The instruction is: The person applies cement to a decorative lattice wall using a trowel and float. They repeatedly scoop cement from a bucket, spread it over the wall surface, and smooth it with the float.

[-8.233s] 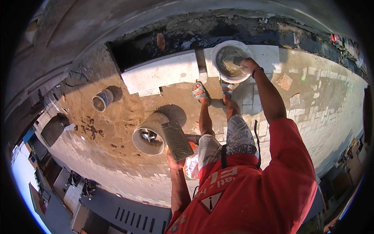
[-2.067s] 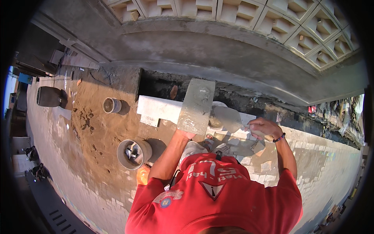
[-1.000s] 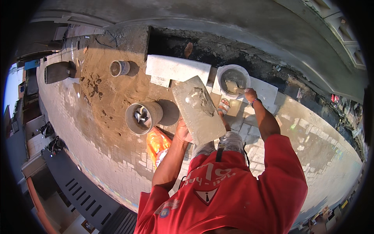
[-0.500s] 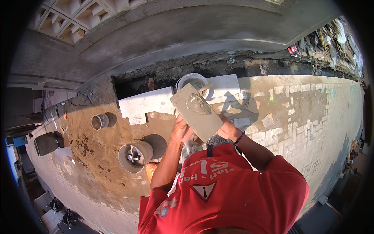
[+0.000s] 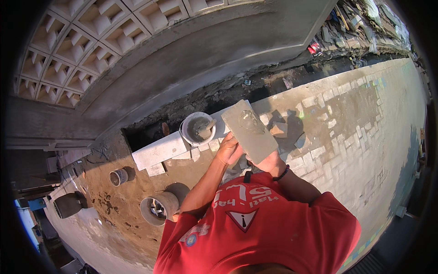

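Observation:
Both my hands hold a flat grey rectangular slab [image 5: 253, 144] tilted in front of my chest. A lump of wet mortar [image 5: 250, 121] lies on its upper part. The left hand [image 5: 229, 151] grips the slab's left edge, its fingers partly hidden. At the lower right corner, the right hand [image 5: 271, 165] is closed round the edge, with most fingers underneath. Just left of the slab, a white bucket [image 5: 184, 130] holds grey mortar, and a tool's handle [image 5: 209, 125] leans out of it.
Pale slabs [image 5: 159, 150] lie along a dark trench [image 5: 146, 134] below the grey wall [image 5: 182, 68]. On the sandy ground to the left stand a bucket of odds and ends [image 5: 169, 205], a small pail [image 5: 118, 177] and a dark tub [image 5: 68, 204]. Paving [image 5: 351, 155] stretches away right.
The view has turned and shifted. In it, the slab and my hands appear farther right, and the mortar bucket, partly covered by the slab before, now shows fully. Both hands keep their hold.

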### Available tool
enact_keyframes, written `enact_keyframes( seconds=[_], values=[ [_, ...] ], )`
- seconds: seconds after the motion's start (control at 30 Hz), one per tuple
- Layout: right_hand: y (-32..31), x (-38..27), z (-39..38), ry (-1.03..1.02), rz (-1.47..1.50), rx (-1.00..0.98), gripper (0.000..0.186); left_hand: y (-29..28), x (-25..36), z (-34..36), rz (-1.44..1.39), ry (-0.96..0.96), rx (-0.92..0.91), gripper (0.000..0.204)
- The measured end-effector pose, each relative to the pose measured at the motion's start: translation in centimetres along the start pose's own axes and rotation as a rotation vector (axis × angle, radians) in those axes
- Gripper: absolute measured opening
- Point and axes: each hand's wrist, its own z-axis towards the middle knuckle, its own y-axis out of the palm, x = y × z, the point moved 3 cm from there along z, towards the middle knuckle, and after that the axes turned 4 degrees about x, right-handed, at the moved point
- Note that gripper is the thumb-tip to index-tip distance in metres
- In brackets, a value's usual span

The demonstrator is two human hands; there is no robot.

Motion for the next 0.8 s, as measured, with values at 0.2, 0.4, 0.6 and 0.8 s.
enact_keyframes(
  seconds=[0.2,0.4,0.6,0.8],
  values=[
    [0.2,-7.5,-2.2,-0.073,-0.063,0.026,0.046,3.6,-3.9,5.9,-0.001,-0.129,0.015,0.060],
    [2.3,-11.5,-1.6,-0.152,-0.135,0.015,0.045,4.1,-3.0,7.8,0.134,-0.061,0.096,0.061],
    [3.7,-15.2,1.5,-0.242,0.024,0.078,0.042,0.0,-0.3,8.3,0.083,-0.005,0.246,0.056],
    [7.6,-18.3,7.8,-0.294,0.009,0.027,0.039,-4.2,2.7,10.6,-0.009,0.015,0.252,0.047]
  ],
)
